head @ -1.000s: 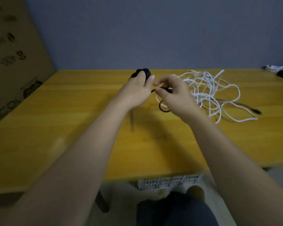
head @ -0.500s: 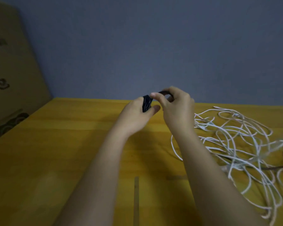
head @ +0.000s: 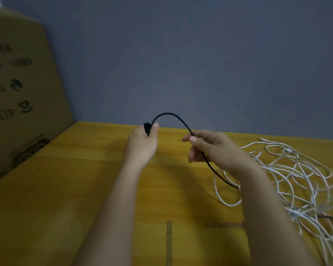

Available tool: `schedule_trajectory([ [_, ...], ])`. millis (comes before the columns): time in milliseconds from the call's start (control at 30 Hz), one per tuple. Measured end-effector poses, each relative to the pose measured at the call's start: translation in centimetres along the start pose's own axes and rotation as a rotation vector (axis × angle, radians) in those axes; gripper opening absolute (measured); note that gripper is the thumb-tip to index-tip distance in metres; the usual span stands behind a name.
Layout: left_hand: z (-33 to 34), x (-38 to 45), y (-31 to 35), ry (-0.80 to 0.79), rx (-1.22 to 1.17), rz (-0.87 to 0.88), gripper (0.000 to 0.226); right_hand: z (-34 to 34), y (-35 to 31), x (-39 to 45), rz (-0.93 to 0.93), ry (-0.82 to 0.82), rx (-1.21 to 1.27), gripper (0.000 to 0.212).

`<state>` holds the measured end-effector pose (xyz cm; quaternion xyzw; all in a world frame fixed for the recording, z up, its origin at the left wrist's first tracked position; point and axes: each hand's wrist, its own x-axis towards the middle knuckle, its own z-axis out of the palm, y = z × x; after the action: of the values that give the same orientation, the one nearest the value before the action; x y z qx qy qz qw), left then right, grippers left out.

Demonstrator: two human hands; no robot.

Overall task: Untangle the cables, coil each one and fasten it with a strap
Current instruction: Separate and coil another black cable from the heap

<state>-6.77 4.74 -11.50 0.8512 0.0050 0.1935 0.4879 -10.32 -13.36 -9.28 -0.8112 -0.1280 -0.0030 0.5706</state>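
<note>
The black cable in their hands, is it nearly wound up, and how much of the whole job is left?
Done: nothing strapped that I can see. In hand: the left hand grips a small bundle of the black cable, while the right hand holds the free length, which trails down to the table. Left: finishing that coil, strapping it, then the whole white cable tangle.
</note>
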Motion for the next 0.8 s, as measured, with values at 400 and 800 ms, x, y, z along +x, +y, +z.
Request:
schedule_trajectory([
  [400,-0.4,-0.6,3.4,-0.473,-0.707,0.028,0.030,0.7,2.2,1.6,-0.093,0.484,-0.754,0.027],
  [800,-0.5,0.3,2.4,0.056,-0.940,0.023,0.022,3.7,3.9,2.0,0.002,-0.189,-0.588,0.038],
])
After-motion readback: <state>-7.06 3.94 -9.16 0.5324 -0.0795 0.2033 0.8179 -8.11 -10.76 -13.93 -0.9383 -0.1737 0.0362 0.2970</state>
